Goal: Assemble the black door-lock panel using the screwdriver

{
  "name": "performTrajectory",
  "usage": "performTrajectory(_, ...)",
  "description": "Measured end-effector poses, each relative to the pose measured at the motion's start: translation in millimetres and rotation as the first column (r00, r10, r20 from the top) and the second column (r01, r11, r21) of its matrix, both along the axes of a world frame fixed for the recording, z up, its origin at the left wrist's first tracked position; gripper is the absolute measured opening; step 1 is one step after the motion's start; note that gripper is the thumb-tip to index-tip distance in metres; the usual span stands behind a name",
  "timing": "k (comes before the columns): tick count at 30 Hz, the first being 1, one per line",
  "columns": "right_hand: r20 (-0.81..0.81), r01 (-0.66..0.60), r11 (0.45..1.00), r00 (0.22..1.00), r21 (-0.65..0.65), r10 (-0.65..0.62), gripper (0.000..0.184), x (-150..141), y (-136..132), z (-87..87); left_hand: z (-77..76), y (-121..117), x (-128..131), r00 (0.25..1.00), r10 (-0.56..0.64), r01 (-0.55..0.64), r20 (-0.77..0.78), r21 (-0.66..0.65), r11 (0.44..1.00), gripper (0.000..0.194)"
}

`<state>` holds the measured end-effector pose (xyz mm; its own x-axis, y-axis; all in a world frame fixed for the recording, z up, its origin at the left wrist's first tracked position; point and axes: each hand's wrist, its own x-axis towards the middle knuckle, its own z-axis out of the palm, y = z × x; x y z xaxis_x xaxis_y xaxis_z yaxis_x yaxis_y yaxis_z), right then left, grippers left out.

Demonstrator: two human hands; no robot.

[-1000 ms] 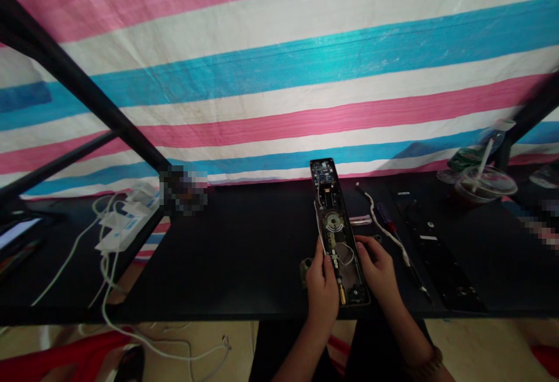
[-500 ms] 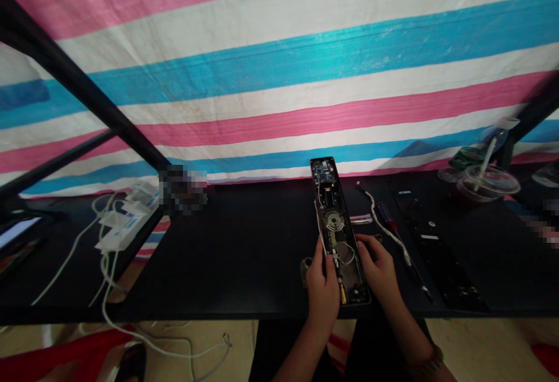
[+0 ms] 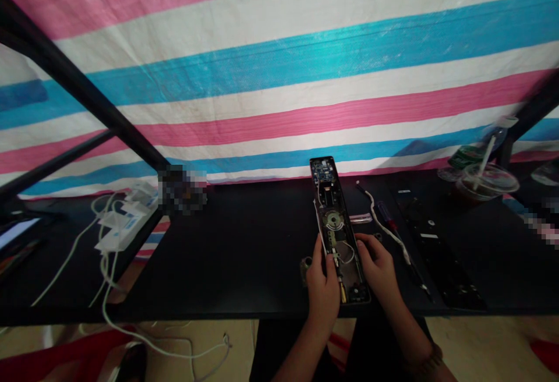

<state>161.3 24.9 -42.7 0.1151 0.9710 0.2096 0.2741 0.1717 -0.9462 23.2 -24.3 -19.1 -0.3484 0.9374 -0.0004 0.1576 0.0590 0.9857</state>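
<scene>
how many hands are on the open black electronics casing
2: the left hand at the lower left side of the casing, its thumb over the edge, and the right hand against the lower right side. No other hand shows there.

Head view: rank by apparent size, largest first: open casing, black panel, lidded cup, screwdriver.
1–2. Open casing and black panel: too alike to rank.
3. Lidded cup: shorter than either, but wide.
4. Screwdriver: slimmest, covers the least area.
</scene>
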Motion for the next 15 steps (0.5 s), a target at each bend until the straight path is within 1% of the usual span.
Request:
performTrajectory(9, 0.016, 0.001, 1.000, 1.000, 0.005, -0.001, 0.027, 0.2, 0.2, 1.7, 4.1, -0.9, -0.1, 1.000, -0.016, 0.016, 0.001, 0.017, 1.000, 0.053)
performTrajectory(13, 0.012, -0.002, 1.000, 1.000, 0.002, 0.002, 0.026, 0.2, 0.0, 2.1, -0.2, -0.5, 0.0, 0.999, -0.036, 0.036, 0.006, 0.018, 0.999, 0.052)
performTrajectory(15, 0.011, -0.003, 1.000, 1.000, 0.002, 0.003, 0.026, 0.0, 0.0, 2.4, -3.8, 0.1, 0.7, 1.000, -0.019, 0.019, 0.017, 0.013, 1.000, 0.056)
